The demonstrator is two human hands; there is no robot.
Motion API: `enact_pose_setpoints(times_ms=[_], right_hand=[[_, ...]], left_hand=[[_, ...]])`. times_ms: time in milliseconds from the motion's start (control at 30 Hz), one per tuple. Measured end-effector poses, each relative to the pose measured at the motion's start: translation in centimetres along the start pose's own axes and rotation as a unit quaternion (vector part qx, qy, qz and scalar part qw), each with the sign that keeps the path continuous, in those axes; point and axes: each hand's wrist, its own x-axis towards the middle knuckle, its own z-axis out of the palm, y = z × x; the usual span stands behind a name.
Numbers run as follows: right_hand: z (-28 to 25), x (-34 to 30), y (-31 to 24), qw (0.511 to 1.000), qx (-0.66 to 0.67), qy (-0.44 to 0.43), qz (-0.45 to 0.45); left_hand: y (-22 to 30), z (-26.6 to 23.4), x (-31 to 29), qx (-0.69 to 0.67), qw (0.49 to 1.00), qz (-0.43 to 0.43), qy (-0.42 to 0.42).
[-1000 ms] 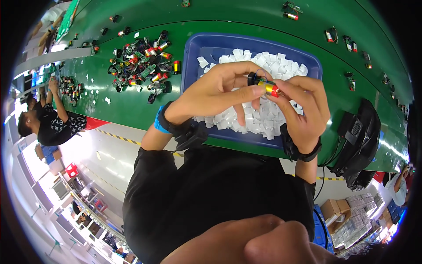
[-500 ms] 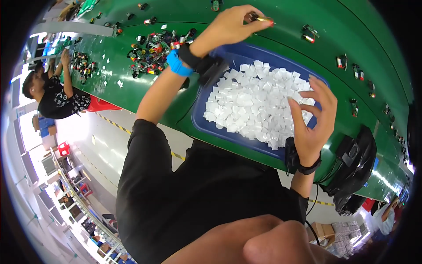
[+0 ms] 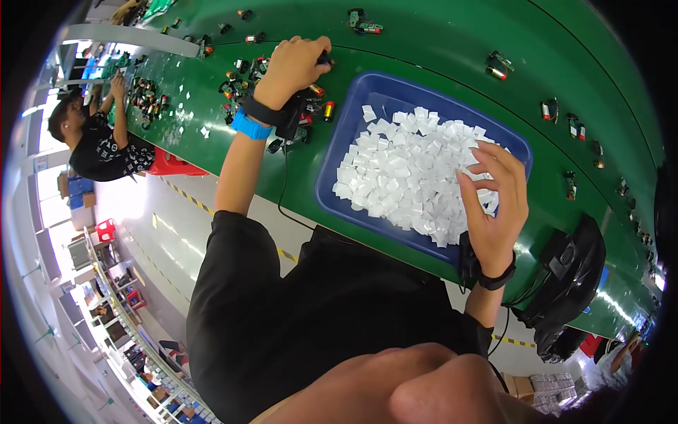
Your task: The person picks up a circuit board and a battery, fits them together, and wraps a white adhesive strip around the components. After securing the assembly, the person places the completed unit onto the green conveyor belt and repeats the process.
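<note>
My left hand (image 3: 291, 69), with a blue band at the wrist, is over a pile of small circuit boards (image 3: 240, 88) with red and gold cylindrical parts on the green table. Its thumb and fingers close around a small dark part (image 3: 324, 59), mostly hidden by the hand. My right hand (image 3: 500, 201) hovers above the right side of a blue plastic tray (image 3: 326, 166), fingers spread and curved. Small white square pieces (image 3: 406, 169) fill most of the tray. No held piece shows between the right fingers.
Several board assemblies (image 3: 498, 67) lie along the far side of the green table (image 3: 438, 46). A black bag (image 3: 575, 268) sits right of the tray. A cable (image 3: 282, 187) runs from the left wrist over the table's edge. A co-worker (image 3: 95, 138) sits at far left.
My left hand has moved left and nearer, from beyond the tray to the pile. The red-and-gold part it held now lies by another board at the far side. My right hand stays over the tray.
</note>
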Motion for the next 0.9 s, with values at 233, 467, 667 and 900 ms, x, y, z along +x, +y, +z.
enact_pose_setpoints(times_ms=[233,467,667,900], right_hand=[[0.8,0.2,-0.4,0.996,0.071,-0.027,0.048],[1.5,0.3,-0.7,0.987,0.141,-0.025,0.071],[1.7,-0.3,-0.8,0.96,0.23,-0.007,0.158],[1.4,0.3,0.6,0.99,0.131,0.036,0.027]], left_hand=[[7.0,-5.2,-1.4,-0.494,0.866,-0.024,0.068],[15.2,-6.9,-3.9,-0.704,0.694,0.058,-0.139],[16.9,-5.2,-4.4,-0.756,0.638,0.058,-0.136],[18.0,-5.2,-3.9,-0.788,0.607,0.056,-0.082]])
